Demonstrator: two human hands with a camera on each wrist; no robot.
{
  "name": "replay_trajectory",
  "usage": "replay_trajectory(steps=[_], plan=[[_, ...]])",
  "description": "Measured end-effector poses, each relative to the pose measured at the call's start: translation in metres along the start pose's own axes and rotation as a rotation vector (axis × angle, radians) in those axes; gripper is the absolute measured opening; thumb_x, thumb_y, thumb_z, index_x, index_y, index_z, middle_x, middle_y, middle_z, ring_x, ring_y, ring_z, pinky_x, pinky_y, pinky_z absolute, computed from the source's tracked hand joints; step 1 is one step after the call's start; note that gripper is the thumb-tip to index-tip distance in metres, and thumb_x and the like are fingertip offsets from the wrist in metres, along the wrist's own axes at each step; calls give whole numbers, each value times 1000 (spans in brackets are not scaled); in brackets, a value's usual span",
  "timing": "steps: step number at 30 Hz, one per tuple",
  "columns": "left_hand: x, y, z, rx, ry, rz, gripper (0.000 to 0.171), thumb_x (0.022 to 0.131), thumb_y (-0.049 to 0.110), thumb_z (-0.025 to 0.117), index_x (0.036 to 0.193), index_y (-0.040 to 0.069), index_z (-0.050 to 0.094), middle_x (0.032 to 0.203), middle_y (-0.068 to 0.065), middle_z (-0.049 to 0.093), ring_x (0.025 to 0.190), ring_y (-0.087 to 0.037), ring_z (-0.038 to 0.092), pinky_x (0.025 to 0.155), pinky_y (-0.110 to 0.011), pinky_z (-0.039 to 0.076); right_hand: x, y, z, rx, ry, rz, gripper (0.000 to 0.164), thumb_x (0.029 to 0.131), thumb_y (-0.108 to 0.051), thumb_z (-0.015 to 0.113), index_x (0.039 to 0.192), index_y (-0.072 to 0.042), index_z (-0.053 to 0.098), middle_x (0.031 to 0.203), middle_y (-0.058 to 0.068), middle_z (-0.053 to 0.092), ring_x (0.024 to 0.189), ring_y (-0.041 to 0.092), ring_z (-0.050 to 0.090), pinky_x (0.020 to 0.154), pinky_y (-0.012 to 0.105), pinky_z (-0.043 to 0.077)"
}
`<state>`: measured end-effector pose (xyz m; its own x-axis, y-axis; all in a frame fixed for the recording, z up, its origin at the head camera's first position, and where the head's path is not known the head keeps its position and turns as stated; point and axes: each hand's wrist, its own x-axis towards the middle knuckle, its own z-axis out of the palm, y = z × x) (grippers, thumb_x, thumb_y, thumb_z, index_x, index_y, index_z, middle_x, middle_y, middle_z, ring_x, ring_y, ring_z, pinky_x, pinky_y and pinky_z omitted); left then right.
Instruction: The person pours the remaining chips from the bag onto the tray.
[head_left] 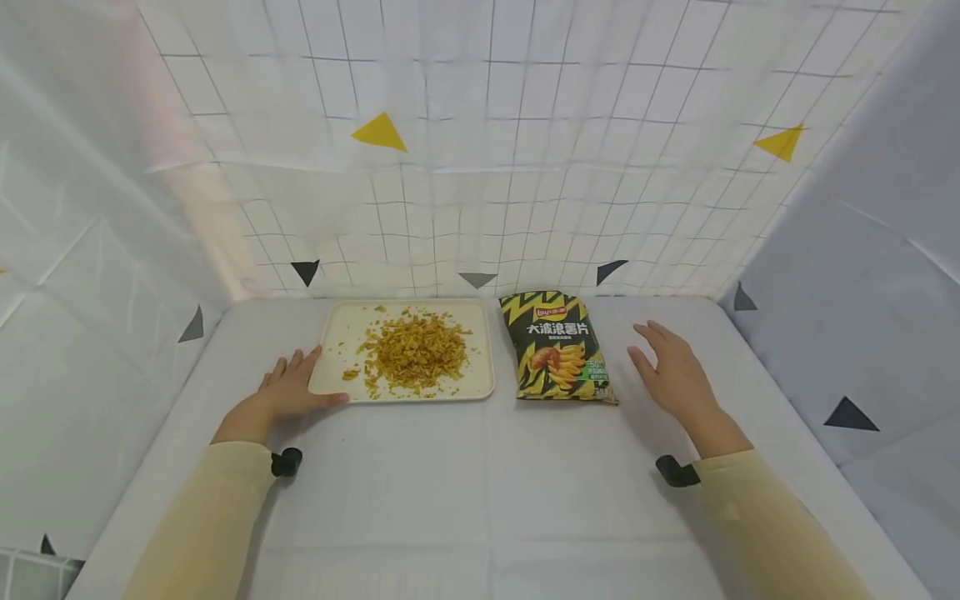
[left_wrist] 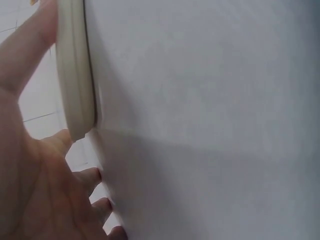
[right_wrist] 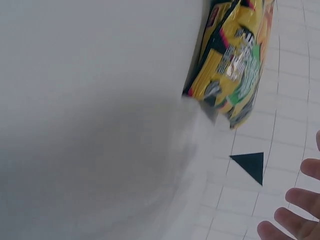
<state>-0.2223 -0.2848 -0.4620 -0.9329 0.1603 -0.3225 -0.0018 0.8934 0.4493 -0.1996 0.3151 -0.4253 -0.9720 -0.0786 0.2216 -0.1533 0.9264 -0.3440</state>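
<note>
A cream rectangular tray (head_left: 480,385) carries a heap of crushed golden chips (head_left: 420,352), with loose crumbs around it. At the tray's near left corner is my left hand (head_left: 288,393), its thumb by the front rim and its fingers spread along the left side. The left wrist view shows the tray's rim (left_wrist: 75,65) between thumb and index finger. A black and yellow chip bag (head_left: 558,348) lies to the right of the tray. My right hand (head_left: 671,371) is to the right of the bag, apart from it, with relaxed fingers holding nothing.
A white cloth covers the table (head_left: 435,500). White gridded sheeting (head_left: 465,225) rises behind the tray and bag, and pale side walls (head_left: 847,350) stand left and right.
</note>
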Motion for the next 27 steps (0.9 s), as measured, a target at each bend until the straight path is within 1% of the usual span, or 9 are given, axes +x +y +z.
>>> replay_trajectory(steps=[5,12,18,21,25,27], plan=[[-5,6,-3,14,0,-7,125,80,72,67,159,-1,3,157,-42,-4,141,-64,-7,110,-76,-1,-1,13,-2,4,14,1,56,108,-37,45,148,1,42,154,31,34,139,53,31,109,68,27],[-6,7,-4,42,4,-6,123,82,71,65,158,-2,3,156,-42,-4,141,-64,-7,110,-76,1,-1,29,-4,10,37,-2,55,108,-37,44,147,2,43,153,31,35,138,53,31,109,68,26],[-8,6,-4,54,7,4,122,83,71,65,158,-3,4,156,-43,-2,140,-65,-6,108,-78,3,0,45,-5,15,45,-6,55,108,-36,43,147,3,43,152,32,35,138,53,31,110,67,25],[-6,4,-1,63,18,7,121,83,71,64,158,-4,5,156,-43,-1,140,-66,-5,108,-78,4,0,51,-6,15,42,0,55,108,-36,43,148,3,42,152,33,35,138,54,30,111,67,24],[-6,1,1,91,29,16,118,85,71,61,158,-4,7,155,-44,2,140,-66,-2,109,-77,6,1,58,-7,8,30,10,56,108,-35,42,148,3,40,153,33,34,139,54,30,111,67,24],[-8,1,0,107,37,31,115,86,71,60,157,-5,9,155,-44,5,140,-66,1,109,-77,8,2,61,-8,4,27,14,56,109,-36,41,149,4,40,153,33,33,139,54,30,111,67,23]])
